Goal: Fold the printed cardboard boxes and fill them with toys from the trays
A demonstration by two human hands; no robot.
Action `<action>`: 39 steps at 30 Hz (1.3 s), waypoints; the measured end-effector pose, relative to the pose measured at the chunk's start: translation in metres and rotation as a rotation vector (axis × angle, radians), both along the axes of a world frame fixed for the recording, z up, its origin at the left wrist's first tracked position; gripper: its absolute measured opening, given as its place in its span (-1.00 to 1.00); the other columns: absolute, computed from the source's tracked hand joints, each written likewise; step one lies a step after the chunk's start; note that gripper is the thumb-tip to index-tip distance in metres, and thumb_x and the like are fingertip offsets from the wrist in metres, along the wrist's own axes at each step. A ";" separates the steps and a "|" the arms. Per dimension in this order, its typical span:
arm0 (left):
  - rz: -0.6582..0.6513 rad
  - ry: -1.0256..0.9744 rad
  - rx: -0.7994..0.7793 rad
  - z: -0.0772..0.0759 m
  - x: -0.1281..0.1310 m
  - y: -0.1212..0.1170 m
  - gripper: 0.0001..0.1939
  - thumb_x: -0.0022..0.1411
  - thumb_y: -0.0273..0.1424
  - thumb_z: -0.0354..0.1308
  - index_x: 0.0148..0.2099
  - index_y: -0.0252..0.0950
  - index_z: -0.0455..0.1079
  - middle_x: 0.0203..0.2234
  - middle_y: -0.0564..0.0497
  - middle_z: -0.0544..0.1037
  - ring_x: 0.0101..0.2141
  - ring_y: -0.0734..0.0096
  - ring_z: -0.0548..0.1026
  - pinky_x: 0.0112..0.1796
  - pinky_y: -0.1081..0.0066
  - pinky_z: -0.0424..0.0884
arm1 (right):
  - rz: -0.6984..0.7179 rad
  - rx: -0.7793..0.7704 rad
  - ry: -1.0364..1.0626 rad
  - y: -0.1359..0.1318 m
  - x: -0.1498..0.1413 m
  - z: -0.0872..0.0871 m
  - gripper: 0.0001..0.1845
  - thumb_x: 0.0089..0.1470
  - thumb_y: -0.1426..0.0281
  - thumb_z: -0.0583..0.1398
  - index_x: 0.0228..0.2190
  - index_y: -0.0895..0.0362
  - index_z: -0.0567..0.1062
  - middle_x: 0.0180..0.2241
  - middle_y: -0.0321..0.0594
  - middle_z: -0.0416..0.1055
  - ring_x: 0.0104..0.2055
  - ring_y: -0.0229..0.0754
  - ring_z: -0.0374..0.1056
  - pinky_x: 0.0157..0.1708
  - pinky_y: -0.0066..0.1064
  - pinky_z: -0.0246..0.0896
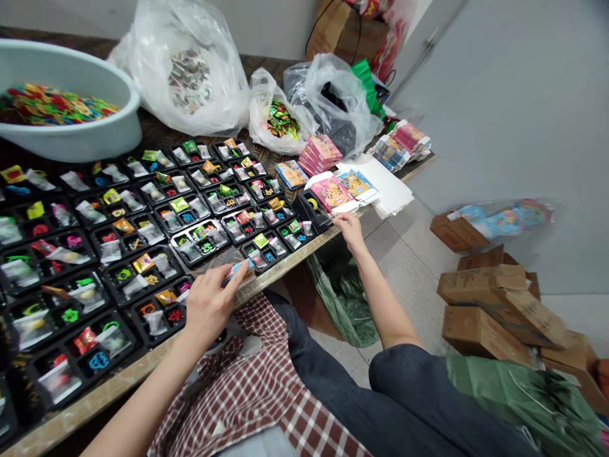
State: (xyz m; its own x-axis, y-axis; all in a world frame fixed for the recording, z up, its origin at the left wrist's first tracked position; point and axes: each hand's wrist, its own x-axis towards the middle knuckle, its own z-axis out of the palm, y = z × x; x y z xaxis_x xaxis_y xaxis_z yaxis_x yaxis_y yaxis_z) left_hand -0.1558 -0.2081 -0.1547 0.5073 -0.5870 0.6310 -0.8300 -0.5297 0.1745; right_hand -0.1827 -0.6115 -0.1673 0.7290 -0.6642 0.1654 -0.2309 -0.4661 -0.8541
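Note:
My left hand point(209, 301) is closed around a small blue box point(239, 270) at the front edge of the table, low beside the black trays. My right hand point(349, 230) reaches to the table's right part, its thumb and fingertips pinched at the lower corner of a pink printed carton point(332, 192) with open white flaps. A blue printed carton point(358, 184) lies beside it on white sheets point(392, 198). Left of the pink carton sits a black tray with a yellow piece point(313, 204). Many compartmented black trays point(204, 246) hold small toys and wrapped packets.
Along the back stand a pale blue tub point(109, 136) of colourful pieces and several plastic bags point(223, 82). Stacked pink boxes point(320, 155) and flat cartons point(404, 143) lie at the right. Cardboard boxes point(490, 333) and a green sack point(349, 298) are on the floor.

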 end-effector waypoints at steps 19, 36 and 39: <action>0.051 0.120 -0.144 -0.002 -0.003 -0.006 -0.72 0.32 -0.52 0.02 0.00 -0.20 0.45 -0.18 -0.12 0.57 -0.20 0.22 0.50 -0.20 0.26 0.36 | 0.010 0.314 -0.166 0.093 -0.031 -0.007 -0.54 -0.06 -0.02 0.23 -0.34 0.13 0.51 -0.58 -0.39 0.22 -0.56 -0.33 0.05 -0.56 -0.44 -0.03; -0.001 0.264 -0.092 0.008 -0.010 -0.001 -0.65 0.27 -0.60 -0.07 0.05 -0.27 0.34 -0.17 -0.14 0.50 -0.19 0.24 0.43 -0.16 0.24 0.34 | 0.816 1.338 0.234 0.225 -0.025 0.031 -0.64 0.08 0.18 0.25 -0.20 0.17 0.61 -0.82 -0.57 -0.09 -0.72 -0.42 -0.32 -0.65 -0.47 -0.36; 0.045 0.215 -0.112 0.006 -0.009 -0.006 -0.77 0.33 -0.48 0.00 -0.06 -0.25 0.43 -0.22 -0.12 0.51 -0.22 0.25 0.44 -0.21 0.25 0.34 | 0.821 1.269 0.236 0.227 -0.024 0.029 -0.59 0.05 0.10 0.24 -0.22 0.15 0.61 -0.82 -0.57 -0.10 -0.71 -0.40 -0.31 -0.65 -0.47 -0.33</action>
State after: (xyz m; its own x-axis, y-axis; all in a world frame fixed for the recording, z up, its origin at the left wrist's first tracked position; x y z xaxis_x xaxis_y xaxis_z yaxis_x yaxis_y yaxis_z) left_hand -0.1650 -0.2140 -0.1487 0.6609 -0.4934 0.5655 -0.7436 -0.5322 0.4047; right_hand -0.2065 -0.3844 -0.1379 0.8818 0.3138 -0.3519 -0.4653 0.4584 -0.7572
